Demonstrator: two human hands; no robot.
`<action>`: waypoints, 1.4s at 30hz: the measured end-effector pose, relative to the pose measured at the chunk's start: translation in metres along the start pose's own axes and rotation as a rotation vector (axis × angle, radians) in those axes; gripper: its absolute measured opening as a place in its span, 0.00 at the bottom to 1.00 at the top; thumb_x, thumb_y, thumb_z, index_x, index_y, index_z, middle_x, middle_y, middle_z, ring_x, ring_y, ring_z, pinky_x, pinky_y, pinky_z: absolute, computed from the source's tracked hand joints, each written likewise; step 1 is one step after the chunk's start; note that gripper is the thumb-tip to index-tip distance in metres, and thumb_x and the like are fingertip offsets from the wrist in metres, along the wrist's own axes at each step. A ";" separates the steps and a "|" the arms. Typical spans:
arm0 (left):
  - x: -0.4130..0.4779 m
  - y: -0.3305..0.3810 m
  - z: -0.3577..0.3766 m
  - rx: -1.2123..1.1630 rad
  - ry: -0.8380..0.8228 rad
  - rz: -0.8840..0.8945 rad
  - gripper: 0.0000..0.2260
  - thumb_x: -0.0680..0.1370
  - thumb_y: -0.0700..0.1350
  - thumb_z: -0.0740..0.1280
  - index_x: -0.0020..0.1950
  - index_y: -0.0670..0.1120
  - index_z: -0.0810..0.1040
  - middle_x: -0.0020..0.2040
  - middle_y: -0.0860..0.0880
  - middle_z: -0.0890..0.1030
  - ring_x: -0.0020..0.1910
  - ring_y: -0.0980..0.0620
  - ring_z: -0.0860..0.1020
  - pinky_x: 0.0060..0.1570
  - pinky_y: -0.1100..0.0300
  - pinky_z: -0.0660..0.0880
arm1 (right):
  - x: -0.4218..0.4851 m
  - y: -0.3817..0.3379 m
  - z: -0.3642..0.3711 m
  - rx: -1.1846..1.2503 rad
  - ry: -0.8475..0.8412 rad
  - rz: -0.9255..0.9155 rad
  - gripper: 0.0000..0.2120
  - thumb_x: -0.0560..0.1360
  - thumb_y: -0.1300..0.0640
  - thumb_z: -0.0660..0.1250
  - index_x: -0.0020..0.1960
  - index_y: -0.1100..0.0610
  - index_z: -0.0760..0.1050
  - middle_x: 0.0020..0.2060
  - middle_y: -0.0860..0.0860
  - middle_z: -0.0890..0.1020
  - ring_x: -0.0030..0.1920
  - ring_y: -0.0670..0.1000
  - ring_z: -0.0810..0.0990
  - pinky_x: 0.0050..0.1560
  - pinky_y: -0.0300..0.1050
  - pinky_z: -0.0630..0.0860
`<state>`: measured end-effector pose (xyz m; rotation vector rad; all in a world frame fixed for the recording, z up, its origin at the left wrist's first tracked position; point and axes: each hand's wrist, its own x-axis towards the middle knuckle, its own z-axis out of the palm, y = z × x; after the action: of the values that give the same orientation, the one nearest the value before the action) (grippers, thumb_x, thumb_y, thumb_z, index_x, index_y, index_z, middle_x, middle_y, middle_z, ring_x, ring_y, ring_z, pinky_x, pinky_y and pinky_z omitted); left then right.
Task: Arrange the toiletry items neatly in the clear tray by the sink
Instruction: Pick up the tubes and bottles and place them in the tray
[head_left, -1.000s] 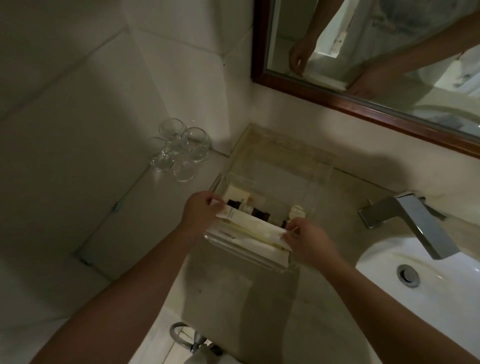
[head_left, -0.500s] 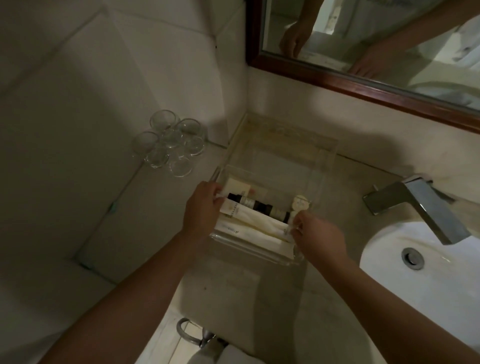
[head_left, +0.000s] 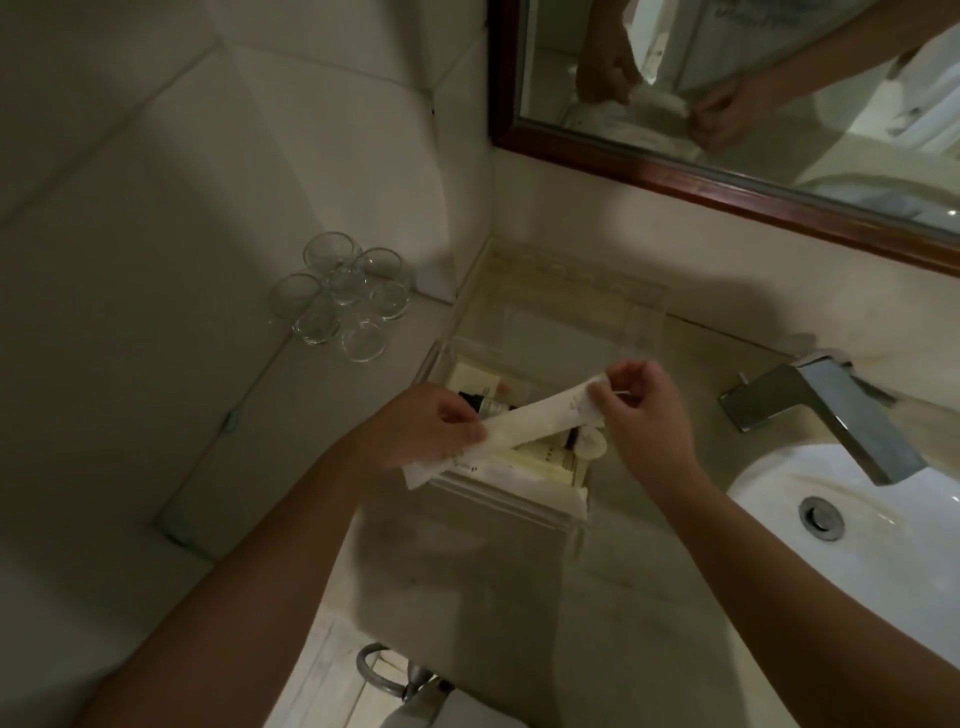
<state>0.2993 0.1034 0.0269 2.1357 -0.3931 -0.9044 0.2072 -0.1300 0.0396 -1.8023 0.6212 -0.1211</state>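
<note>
A clear tray (head_left: 519, 501) sits on the counter left of the sink. Both hands hold a long white wrapped packet (head_left: 540, 418) lifted above the tray and tilted, its right end higher. My left hand (head_left: 423, 428) pinches its lower left end, my right hand (head_left: 641, 410) its upper right end. Under it in the tray lie another white packet (head_left: 514, 473), a cream box (head_left: 475, 379), dark small bottles (head_left: 480, 405) and a round white cap (head_left: 592, 444).
Several upturned clear glasses (head_left: 340, 301) stand in the back left corner. A chrome faucet (head_left: 826, 415) and white basin (head_left: 852, 514) lie to the right. A wood-framed mirror (head_left: 727, 189) hangs on the back wall. A metal ring (head_left: 379, 670) shows below the counter edge.
The long white packet has come up out of the tray and turned diagonal; my right hand rose and moved back, my left hand stayed low at the tray's front left.
</note>
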 end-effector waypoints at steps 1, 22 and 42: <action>0.000 0.003 0.001 -0.002 -0.042 -0.023 0.06 0.74 0.53 0.70 0.47 0.53 0.84 0.42 0.54 0.85 0.44 0.54 0.83 0.50 0.52 0.79 | 0.002 -0.003 0.001 0.023 -0.006 -0.005 0.07 0.77 0.58 0.67 0.54 0.51 0.74 0.46 0.46 0.80 0.45 0.43 0.81 0.35 0.31 0.78; 0.009 0.045 0.070 -0.945 0.019 -0.147 0.12 0.75 0.36 0.68 0.57 0.36 0.75 0.53 0.39 0.83 0.51 0.43 0.83 0.49 0.50 0.80 | -0.029 0.009 0.016 0.428 -0.480 0.348 0.18 0.80 0.52 0.62 0.68 0.55 0.68 0.58 0.58 0.80 0.53 0.57 0.84 0.50 0.53 0.81; 0.002 0.023 0.020 -1.197 0.407 -0.136 0.13 0.80 0.47 0.62 0.56 0.38 0.76 0.49 0.40 0.84 0.50 0.46 0.83 0.43 0.55 0.82 | -0.014 0.031 -0.009 0.451 -0.170 0.308 0.11 0.79 0.62 0.65 0.59 0.65 0.75 0.38 0.56 0.79 0.29 0.45 0.77 0.30 0.37 0.77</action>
<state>0.2874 0.0768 0.0339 1.1579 0.4326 -0.5111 0.1812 -0.1371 0.0171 -1.2530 0.6799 0.0952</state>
